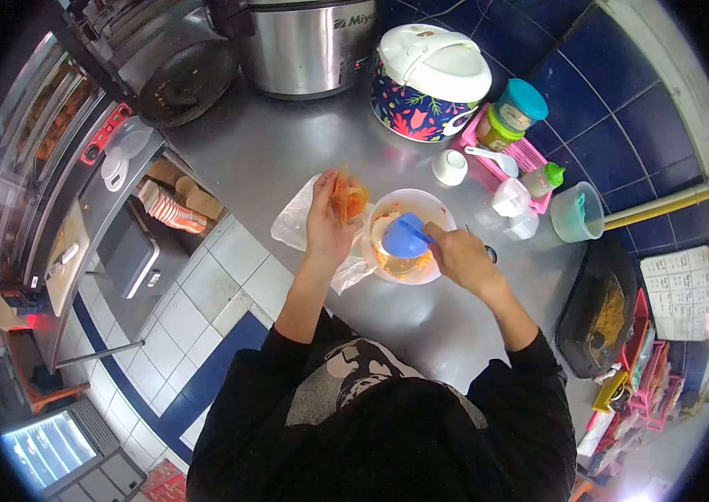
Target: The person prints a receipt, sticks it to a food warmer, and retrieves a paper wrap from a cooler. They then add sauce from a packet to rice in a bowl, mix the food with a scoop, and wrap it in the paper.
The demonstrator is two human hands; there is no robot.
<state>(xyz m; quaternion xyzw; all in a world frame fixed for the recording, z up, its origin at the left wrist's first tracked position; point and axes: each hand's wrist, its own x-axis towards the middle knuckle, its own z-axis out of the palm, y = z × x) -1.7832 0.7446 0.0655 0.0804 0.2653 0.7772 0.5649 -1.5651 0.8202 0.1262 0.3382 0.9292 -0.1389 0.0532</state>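
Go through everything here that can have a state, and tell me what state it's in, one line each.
White bowl: uncovered, orange bits inside
Blue scoop: held at the bowl's mouth
Right hand: gripping the scoop
Left hand: holding orange food
Floral pot: lid on
Green-capped bottle: capped
Frying pan: uncovered, with residue

Blue wall tiles border 1 steel counter, with white floor tiles and possibly a fridge.

A floral rice cooker stands near a pan.
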